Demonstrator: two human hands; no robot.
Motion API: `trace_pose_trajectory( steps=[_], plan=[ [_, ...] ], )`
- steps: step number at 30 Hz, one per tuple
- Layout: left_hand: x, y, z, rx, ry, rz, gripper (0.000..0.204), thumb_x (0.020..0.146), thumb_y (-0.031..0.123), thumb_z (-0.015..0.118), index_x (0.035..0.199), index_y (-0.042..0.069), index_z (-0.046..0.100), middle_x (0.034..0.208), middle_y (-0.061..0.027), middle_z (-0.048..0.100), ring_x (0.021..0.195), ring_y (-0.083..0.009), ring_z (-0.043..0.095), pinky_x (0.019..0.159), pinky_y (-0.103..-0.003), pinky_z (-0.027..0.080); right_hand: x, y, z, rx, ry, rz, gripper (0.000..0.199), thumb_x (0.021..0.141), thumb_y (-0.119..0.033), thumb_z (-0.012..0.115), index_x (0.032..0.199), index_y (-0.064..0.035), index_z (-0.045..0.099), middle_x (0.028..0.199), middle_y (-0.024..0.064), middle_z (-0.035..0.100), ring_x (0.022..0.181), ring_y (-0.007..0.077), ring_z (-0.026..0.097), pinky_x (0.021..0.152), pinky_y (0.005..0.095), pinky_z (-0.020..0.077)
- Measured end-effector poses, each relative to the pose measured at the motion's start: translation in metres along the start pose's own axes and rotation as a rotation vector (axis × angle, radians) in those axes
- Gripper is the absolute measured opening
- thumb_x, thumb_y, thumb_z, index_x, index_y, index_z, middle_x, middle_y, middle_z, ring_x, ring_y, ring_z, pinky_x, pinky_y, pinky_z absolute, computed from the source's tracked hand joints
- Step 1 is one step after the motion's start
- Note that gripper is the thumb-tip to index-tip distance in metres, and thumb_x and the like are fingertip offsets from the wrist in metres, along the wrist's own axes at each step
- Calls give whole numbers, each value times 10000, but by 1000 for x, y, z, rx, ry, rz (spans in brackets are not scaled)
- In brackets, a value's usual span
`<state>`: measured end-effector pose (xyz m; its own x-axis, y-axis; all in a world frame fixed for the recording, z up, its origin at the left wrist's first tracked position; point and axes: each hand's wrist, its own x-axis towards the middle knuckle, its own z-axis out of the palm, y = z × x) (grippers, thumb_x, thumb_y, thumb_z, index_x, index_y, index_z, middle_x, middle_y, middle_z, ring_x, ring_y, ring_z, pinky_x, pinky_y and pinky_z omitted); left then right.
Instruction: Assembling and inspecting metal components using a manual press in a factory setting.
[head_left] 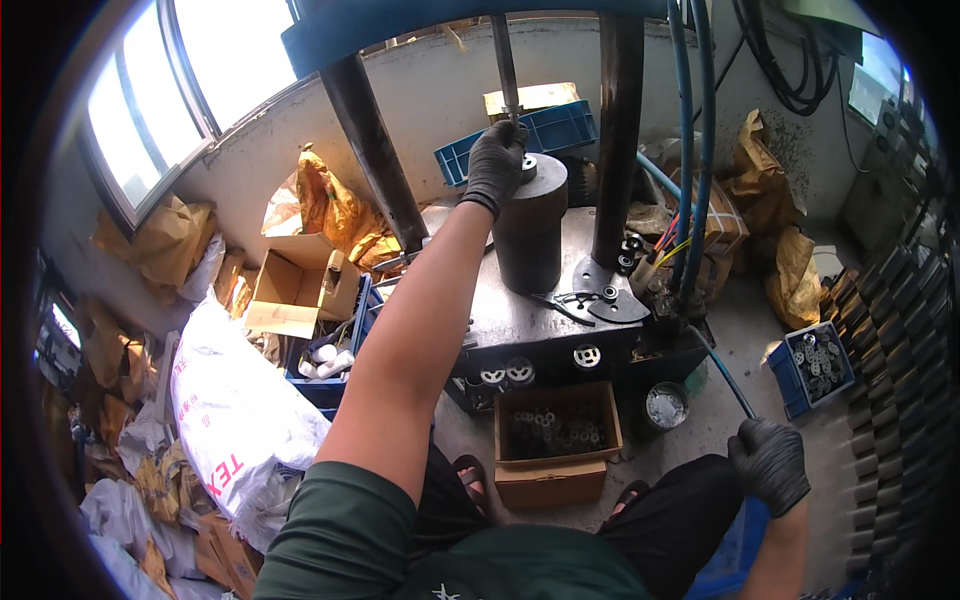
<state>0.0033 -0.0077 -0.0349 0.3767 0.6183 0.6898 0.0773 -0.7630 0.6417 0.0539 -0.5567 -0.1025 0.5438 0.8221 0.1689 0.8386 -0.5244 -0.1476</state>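
clasped round a slim rod [722, 372] is the right hand [770, 465]; the left hand [496, 163], grip unclear, tops a dull round cylinder [530, 240]

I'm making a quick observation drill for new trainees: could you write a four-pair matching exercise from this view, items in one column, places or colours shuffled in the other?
Items
1. Left hand
2. Right hand
3. Bulky sack at the left
4. Small bin at the right

Places or colours
A. Blue, with metal parts inside
B. By the top of the dark cylinder
C. White with red print
D. At the end of the thin lever

Pairs: 1-B, 2-D, 3-C, 4-A
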Motion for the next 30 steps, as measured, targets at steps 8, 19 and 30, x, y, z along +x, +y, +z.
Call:
trace_pose_trajectory(
  steps=[8, 19, 30],
  plan=[
    [0, 0, -2, 20, -60, -27, 215, 975, 236, 653, 1049, 36, 675, 955, -154, 737, 865, -299, 690, 820, -390, 527, 0, -5, -1, 9, 22, 48, 211, 804, -226, 681, 721, -38, 631, 735, 210, 628, 711, 408, 642, 662, 491, 515],
    [-3, 2, -3, -158, -149, -96, 216, 1031, 212, 588, 1106, 32, 682, 904, -79, 721, 825, -160, 661, 805, -317, 538, 1, -6, -1, 30, 67, 47, 185, 794, -181, 693, 713, -29, 627, 726, 214, 616, 704, 409, 635, 650, 475, 510],
    [4, -15, 3, -17, -111, 35, 215, 1008, 236, 613, 1042, 40, 694, 843, -82, 713, 770, -170, 658, 765, -326, 535, 176, 33, -62, 61, 845, -233, 200, 930, -115, 654, 1103, -34, 712, 1001, 188, 714, 905, 328, 712, 801, 396, 550]
  ],
)
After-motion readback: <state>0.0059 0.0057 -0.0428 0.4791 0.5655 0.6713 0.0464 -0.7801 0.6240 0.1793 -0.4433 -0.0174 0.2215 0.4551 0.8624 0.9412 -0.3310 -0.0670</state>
